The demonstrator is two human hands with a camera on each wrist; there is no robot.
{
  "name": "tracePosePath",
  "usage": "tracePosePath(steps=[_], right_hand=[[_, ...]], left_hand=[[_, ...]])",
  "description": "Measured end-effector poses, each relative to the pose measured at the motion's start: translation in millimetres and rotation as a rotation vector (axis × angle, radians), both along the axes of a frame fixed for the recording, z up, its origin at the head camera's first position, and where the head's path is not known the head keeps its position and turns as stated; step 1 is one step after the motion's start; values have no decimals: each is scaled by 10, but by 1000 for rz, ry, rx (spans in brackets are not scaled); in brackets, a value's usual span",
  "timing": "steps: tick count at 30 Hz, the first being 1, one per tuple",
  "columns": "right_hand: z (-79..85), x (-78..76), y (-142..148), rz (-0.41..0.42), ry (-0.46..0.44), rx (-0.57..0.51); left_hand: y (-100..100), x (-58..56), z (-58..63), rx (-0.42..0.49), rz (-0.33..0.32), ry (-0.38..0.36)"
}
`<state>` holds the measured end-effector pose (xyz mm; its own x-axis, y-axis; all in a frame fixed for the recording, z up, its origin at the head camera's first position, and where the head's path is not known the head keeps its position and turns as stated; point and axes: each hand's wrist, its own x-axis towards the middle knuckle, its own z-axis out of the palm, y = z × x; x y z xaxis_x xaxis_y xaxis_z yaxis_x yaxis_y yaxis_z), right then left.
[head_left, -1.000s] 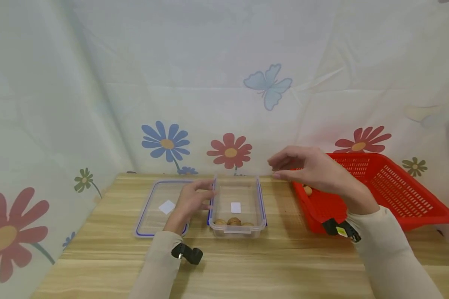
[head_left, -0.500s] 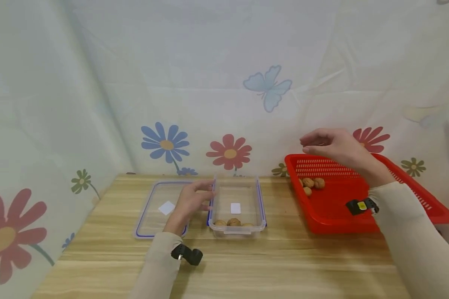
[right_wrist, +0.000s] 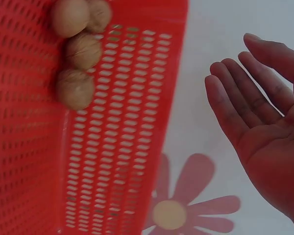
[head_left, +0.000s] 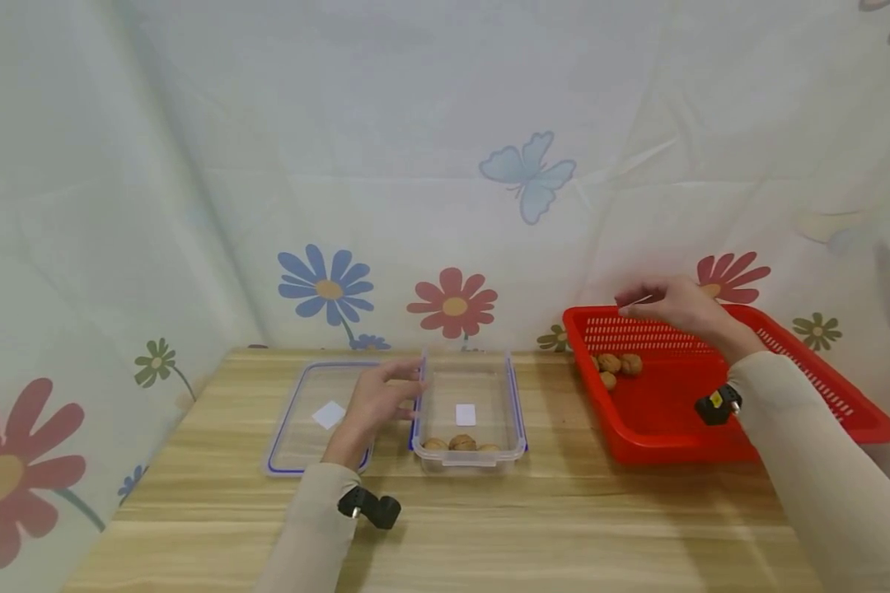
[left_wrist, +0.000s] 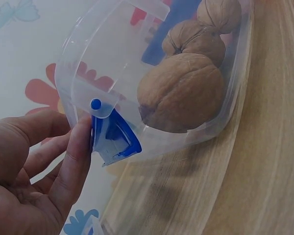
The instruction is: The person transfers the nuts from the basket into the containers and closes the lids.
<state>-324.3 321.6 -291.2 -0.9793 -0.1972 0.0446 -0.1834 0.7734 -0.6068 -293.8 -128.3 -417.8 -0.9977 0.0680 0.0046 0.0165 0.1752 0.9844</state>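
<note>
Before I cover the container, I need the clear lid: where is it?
In the head view, the clear lid lies on the wooden table at the left, beside the clear container and partly hidden by the left hand.

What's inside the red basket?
Four walnuts, grouped in the far left corner of the red basket. In the head view, the right sleeve covers part of the inside; whatever lies behind it can't be seen there.

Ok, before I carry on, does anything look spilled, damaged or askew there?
Nothing looks spilled or damaged: the walnuts I can see lie in the box and the basket. One small oddity: the white square on or under the lid sits slanted to its edges, while the box's square lies straight.
</note>
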Motion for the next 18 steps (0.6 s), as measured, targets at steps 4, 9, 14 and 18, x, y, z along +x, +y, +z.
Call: tracePosePath(steps=[4,9,14,18], right_hand=[[-101,-74,91,-7,-35,6],[-248,-160,195,20,-57,16],[-369,-216,267,27,-109,32],[-435,-236,293,30,-144,48]], left_hand=[[10,1,11,12,2,-5],[10,2,10,16,8,-10],[9,-1,9,10,11,-10],[10,3,9,10,10,-10]])
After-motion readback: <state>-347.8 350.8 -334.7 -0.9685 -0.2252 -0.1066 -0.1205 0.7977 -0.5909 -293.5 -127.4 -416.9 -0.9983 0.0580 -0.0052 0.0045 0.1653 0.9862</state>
